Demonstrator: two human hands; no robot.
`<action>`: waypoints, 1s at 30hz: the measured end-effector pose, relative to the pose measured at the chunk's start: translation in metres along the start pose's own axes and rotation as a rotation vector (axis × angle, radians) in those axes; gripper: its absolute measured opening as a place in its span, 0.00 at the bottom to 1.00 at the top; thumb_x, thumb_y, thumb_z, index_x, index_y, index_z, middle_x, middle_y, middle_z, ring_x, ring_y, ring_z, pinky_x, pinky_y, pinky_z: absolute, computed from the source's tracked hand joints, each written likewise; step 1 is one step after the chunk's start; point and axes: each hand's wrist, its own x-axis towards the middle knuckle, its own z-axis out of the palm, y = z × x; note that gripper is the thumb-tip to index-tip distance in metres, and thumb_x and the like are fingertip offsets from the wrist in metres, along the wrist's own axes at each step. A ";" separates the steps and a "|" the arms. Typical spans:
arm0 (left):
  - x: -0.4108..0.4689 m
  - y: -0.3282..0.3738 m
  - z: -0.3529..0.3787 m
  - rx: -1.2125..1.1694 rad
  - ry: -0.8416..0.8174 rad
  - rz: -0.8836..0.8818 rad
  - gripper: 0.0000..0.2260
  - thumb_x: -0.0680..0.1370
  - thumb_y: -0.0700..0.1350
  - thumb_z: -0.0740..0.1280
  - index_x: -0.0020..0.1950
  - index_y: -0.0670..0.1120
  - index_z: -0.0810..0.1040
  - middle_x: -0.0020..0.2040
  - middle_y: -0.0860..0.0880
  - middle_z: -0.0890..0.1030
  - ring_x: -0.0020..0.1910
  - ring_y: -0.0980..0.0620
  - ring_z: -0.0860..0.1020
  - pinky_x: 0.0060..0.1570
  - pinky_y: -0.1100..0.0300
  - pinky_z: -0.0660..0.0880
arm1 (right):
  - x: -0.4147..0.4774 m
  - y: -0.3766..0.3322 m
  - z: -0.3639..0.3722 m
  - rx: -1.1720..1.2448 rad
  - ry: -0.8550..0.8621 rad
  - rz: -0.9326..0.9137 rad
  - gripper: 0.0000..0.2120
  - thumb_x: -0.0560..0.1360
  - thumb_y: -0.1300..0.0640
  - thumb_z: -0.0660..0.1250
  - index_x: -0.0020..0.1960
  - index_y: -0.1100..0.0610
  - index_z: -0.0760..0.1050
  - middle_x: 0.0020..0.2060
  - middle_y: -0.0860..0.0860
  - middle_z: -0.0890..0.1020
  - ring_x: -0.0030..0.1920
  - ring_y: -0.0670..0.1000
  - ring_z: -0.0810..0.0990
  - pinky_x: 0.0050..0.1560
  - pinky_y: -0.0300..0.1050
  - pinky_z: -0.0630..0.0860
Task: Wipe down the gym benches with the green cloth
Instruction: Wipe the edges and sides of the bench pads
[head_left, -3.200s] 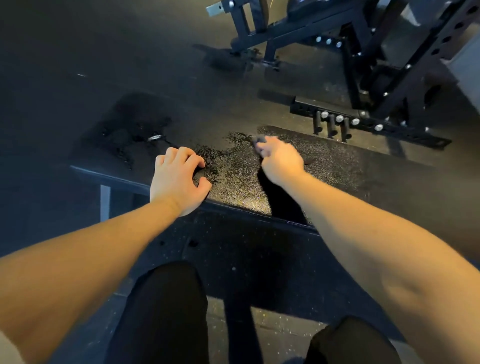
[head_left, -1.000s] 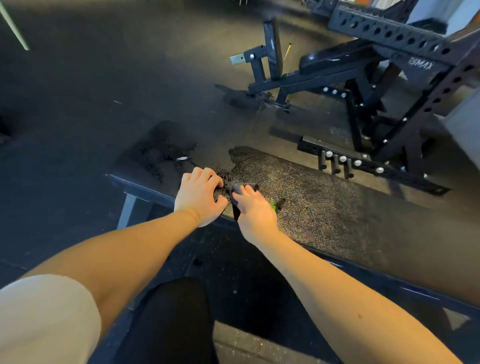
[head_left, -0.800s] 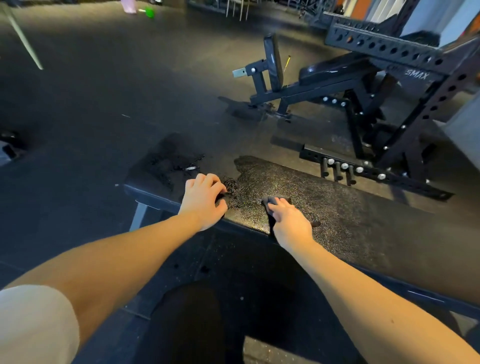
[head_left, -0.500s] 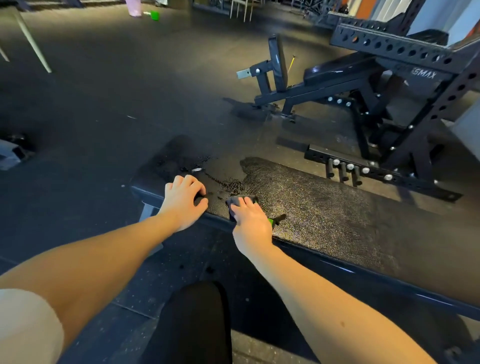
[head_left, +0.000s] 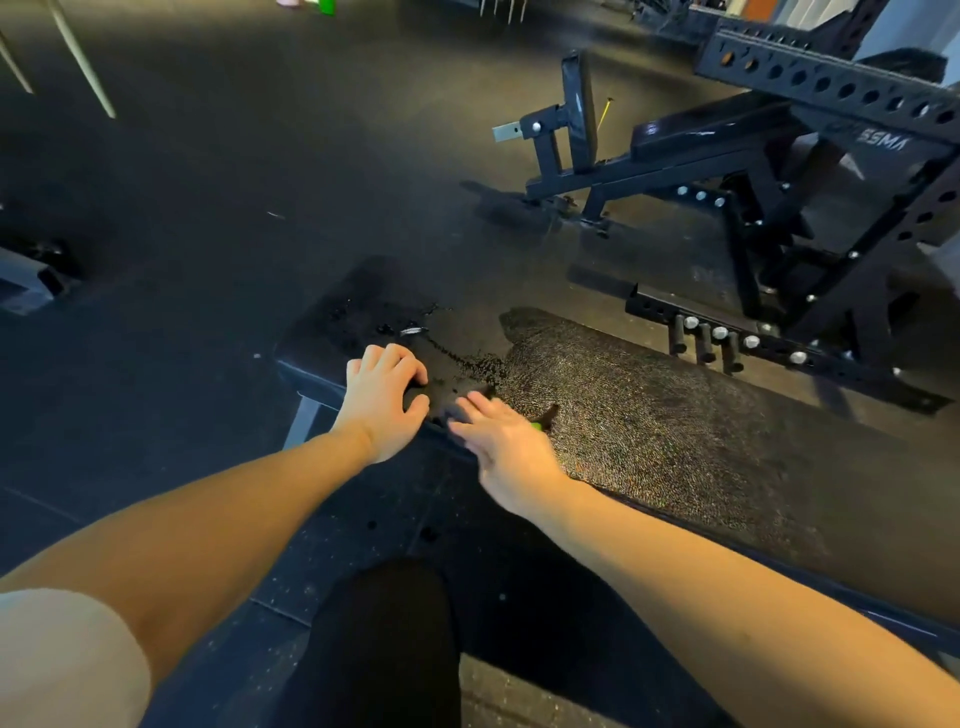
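Right hand is lying flat by the front edge of the table, fingers straight and slightly blurred, pressing down on the green cloth. Only 1 bright sliver of it is peeking out at the hand's right side, the rest hidden underneath. Left hand is resting just beside it, toward the table's left end, fingers bent with their tips on the pad and gripping nothing. Right of both hands, the pad is glistening with a wet, pebbled sheen; left of them, droplets are sitting on a duller patch. Down below, 1 black-clad leg is showing between the forearms. Beyond the table, an adjustable bench and a perforated black rack are standing on the dark floor.
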 end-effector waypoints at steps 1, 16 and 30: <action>0.001 0.000 -0.002 -0.007 -0.016 0.000 0.06 0.78 0.44 0.67 0.53 0.52 0.75 0.56 0.55 0.72 0.59 0.51 0.65 0.63 0.50 0.62 | 0.011 -0.007 0.004 0.012 -0.016 -0.042 0.21 0.82 0.66 0.60 0.74 0.57 0.73 0.76 0.55 0.69 0.78 0.56 0.62 0.78 0.41 0.48; 0.001 -0.040 -0.028 0.046 -0.002 -0.140 0.04 0.78 0.48 0.66 0.52 0.52 0.73 0.57 0.53 0.71 0.60 0.47 0.64 0.62 0.48 0.60 | -0.004 0.017 0.011 0.135 -0.004 -0.020 0.20 0.83 0.66 0.62 0.73 0.54 0.75 0.77 0.50 0.67 0.79 0.47 0.57 0.81 0.43 0.48; 0.023 -0.024 -0.007 0.263 0.043 -0.136 0.13 0.77 0.54 0.61 0.55 0.48 0.76 0.55 0.49 0.73 0.56 0.45 0.67 0.58 0.47 0.65 | 0.070 0.068 -0.012 -0.045 -0.123 0.339 0.23 0.87 0.54 0.51 0.82 0.54 0.58 0.83 0.53 0.53 0.82 0.53 0.48 0.80 0.52 0.46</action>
